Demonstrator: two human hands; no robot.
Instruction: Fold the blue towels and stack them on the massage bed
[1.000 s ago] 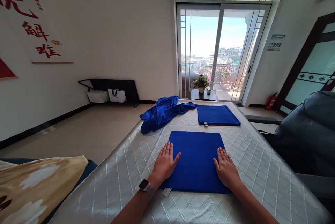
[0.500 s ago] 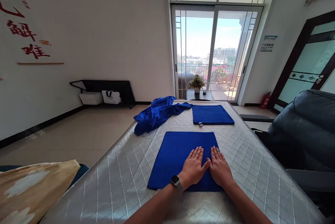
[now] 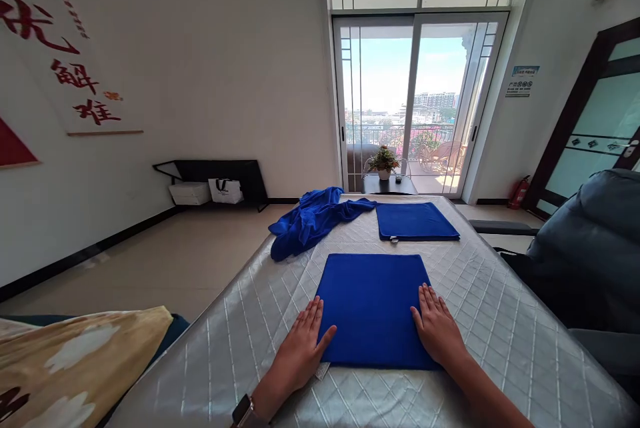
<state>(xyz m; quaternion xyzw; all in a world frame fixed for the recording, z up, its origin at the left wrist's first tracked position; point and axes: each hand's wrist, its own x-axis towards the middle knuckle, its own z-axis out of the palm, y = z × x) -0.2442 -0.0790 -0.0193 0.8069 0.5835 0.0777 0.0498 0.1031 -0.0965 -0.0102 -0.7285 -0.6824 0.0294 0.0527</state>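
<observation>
A blue cloth, folded into a flat square, lies in front of me on a silver quilted surface. At its left edge rests my left hand, fingers stretched out and thumb apart, with a watch on the wrist. My right hand lies flat along the right edge, its fingers extended. Neither hand grips anything. Farther back is a folded stack of blue cloth with a small white tag at its front. A crumpled blue cloth sits to the left of that stack.
A dark padded chair stands close on the right. At the lower left lies a yellow flowered blanket. Beyond the far edge, a small table holds a potted plant before a sliding glass door. A black rack stands by the left wall.
My left hand has moved left from the middle of the folded cloth to its left edge. My right hand has shifted slightly to the right edge. The camera view has turned a little left.
</observation>
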